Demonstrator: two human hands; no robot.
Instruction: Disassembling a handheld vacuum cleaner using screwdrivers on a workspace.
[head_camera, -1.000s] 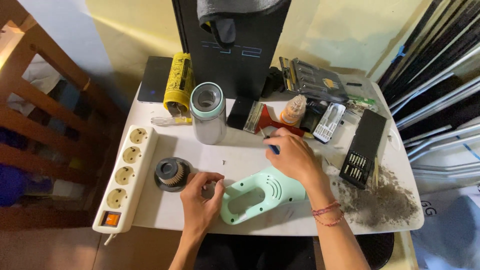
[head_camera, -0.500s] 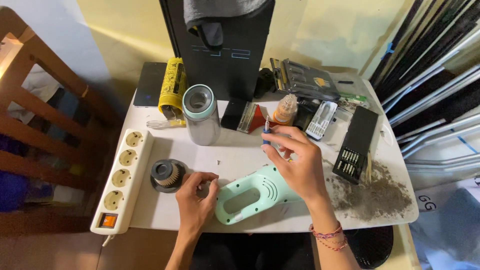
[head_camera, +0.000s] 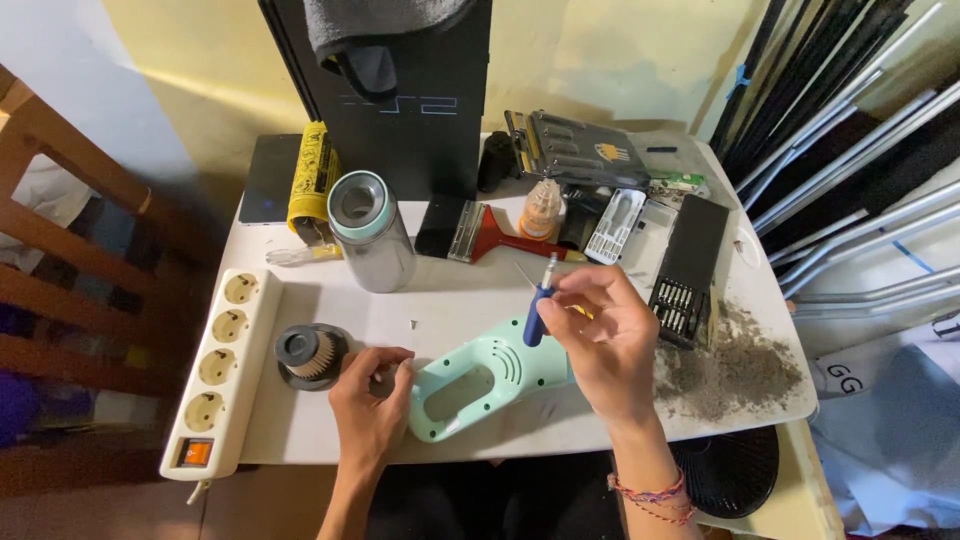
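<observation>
White table (head_camera: 470, 290): screwdriver (head_camera: 540, 300) in right grip (head_camera: 600, 335)

A small screwdriver (head_camera: 540, 300) with a blue handle and a thin metal shaft stands nearly upright, tip up and leaning slightly right, pinched at the handle in the right hand (head_camera: 598, 335). Below it a mint-green plastic housing (head_camera: 487, 384) lies flat on the white table (head_camera: 455, 300), its looped handle opening toward the near edge and a patch of curved vent slots beside it. The left hand (head_camera: 368, 400) rests against its handle end.
</observation>
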